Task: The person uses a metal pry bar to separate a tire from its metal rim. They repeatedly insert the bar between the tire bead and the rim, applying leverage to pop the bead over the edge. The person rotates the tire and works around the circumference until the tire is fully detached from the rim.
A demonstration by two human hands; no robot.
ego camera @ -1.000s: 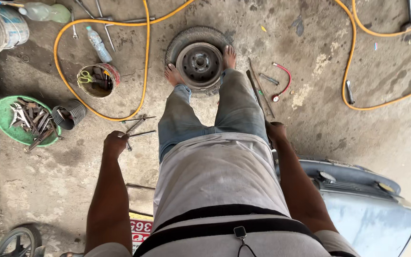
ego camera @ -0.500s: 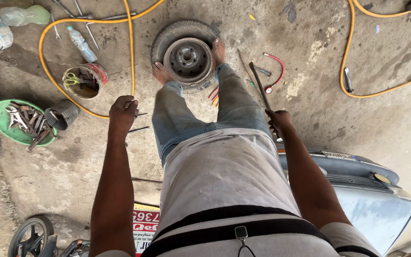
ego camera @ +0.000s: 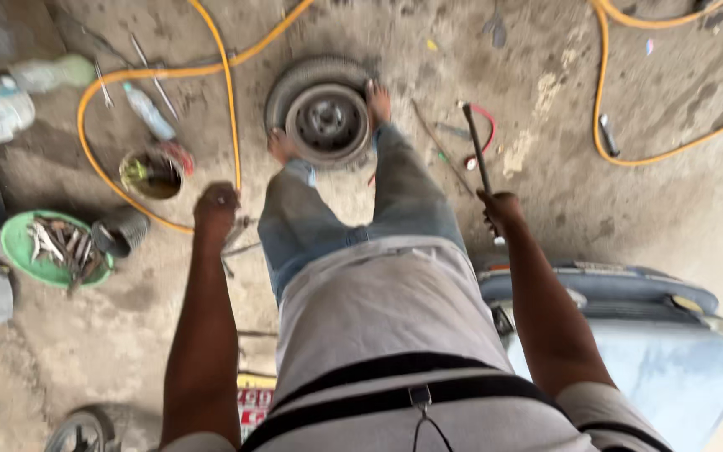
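Right hand (ego camera: 502, 208) clenched around long metal bar (ego camera: 477, 151); left hand (ego camera: 215, 207) closed, contents unclear. Bare feet on tyre (ego camera: 321, 113).

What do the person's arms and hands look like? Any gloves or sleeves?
No gloves: the left hand and right hand are bare. Both forearms are bare too, with no watch or bands showing. Pale short sleeves seem to start near the frame's lower edge.
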